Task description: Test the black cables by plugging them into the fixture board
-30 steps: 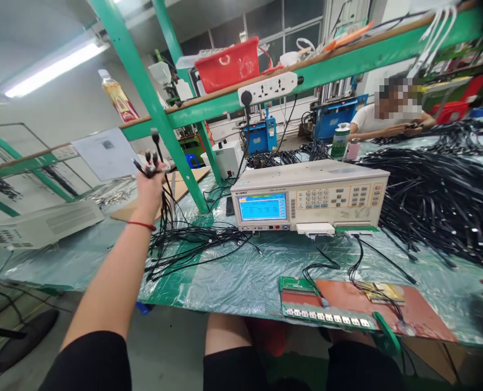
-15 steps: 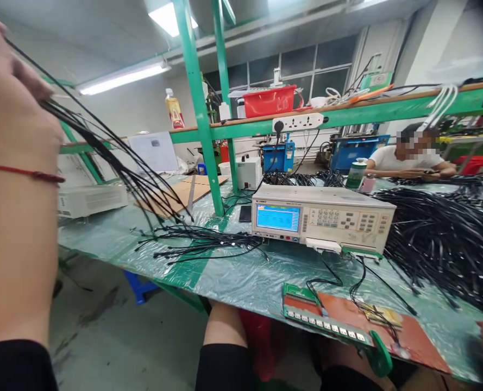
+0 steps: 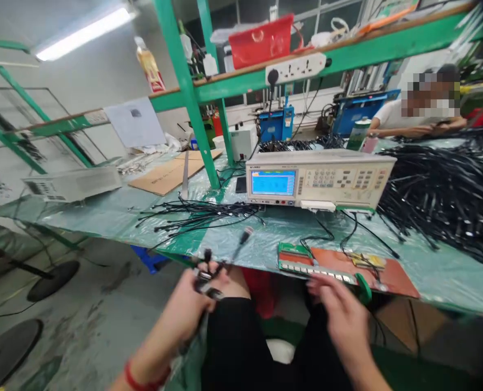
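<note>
My left hand (image 3: 196, 298), with a red string on its wrist, is closed around a bundle of black cables (image 3: 208, 279) above my lap; their connector ends stick out past the fingers. My right hand (image 3: 341, 307) is by the table's front edge, just below a green circuit board with a row of white sockets (image 3: 318, 271). Its fingers are curled and blurred, and whether they hold anything is unclear. The board lies on a reddish-brown plate (image 3: 400, 277). Behind it stands a tester with a blue screen (image 3: 273, 183). Loose black cables (image 3: 200, 213) lie left of the tester.
A large pile of black cables (image 3: 440, 195) lies at the right. A green post (image 3: 198, 125) rises from the table, beside cardboard (image 3: 160, 176) with a metal ruler (image 3: 185, 174). A red basket (image 3: 261, 43) sits on the shelf. A person (image 3: 420, 114) sits across at the right.
My left hand has come down from the upper left to above my lap with the cables. My right hand has moved inward from the right edge. The view has tilted down.
</note>
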Motion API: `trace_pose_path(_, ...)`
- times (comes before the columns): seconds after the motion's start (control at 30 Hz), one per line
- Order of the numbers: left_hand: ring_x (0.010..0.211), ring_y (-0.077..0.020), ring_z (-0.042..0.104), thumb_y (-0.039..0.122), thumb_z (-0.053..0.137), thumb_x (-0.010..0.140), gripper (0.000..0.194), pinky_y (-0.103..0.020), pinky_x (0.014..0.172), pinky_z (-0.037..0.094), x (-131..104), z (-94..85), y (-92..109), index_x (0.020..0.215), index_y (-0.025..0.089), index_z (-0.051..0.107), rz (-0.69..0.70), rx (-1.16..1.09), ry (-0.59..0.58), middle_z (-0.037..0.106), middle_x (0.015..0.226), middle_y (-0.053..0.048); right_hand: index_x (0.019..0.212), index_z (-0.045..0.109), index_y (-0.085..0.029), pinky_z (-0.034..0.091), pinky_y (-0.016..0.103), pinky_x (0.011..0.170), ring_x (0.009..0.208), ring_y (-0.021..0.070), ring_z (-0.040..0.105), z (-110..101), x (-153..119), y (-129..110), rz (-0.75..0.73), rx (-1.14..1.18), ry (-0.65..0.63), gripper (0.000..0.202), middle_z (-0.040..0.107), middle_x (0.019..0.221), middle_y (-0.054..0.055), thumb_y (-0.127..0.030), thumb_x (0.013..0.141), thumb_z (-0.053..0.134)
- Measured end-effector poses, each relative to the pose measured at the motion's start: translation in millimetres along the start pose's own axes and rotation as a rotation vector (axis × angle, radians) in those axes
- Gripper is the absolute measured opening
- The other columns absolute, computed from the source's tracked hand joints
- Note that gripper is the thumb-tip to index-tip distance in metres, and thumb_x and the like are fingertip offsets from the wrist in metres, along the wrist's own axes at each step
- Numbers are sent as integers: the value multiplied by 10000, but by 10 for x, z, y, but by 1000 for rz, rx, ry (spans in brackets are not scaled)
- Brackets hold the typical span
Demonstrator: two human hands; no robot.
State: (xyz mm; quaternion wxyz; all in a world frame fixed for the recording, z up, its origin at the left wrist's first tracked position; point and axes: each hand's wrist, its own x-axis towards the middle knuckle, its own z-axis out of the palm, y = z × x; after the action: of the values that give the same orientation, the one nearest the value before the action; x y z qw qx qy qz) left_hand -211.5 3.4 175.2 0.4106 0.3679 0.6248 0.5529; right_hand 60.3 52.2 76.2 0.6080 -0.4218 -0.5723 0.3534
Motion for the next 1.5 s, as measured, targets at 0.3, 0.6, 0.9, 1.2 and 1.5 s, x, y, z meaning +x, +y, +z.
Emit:
trace_pose_path(0.3,418,-21,201,596,871,594,581,-190,411,156,-272,886,-1221,789,179,518,-352,-284,-316,328,506,126,944,579,-214,519,252,664,747,169,616,674,-340,152,388,377,-45,297,636,835,27,-485,910,698)
trace_pose_path(0.6,423,-17,191,586,867,634,585,-185,420,170,-242,969,-1470,895,153,573,-415,-413,-354,304,518,134,1113,526,-217,488,261,685,713,151,587,614,-223,275,589,628,63,404,620,799,1,-425,860,762)
trace_pose_path(0.9,570,-99,518,471,719,871,374,-228,510,411,-147,750,-1355,1020,178,543,-238,-498,-163,561,714,19,900,625,-169,235,194,422,457,70,264,628,-259,544,630,464,-104,454,307,594,-75,-623,900,640)
trace_pose_path(1.2,323,-3,231,613,639,876,462,-175,353,168,-60,694,-1267,982,180,519,-259,-349,-259,581,641,53,704,563,-179,444,244,482,469,139,555,758,-205,677,536,253,-180,577,621,612,45,-698,947,497)
trace_pose_path(1.5,434,-19,311,369,691,866,288,-193,431,187,-109,714,-1160,984,112,639,-394,-600,-348,555,682,14,684,540,-201,443,269,496,477,174,565,649,-2,524,528,95,-288,576,628,598,57,-705,946,443)
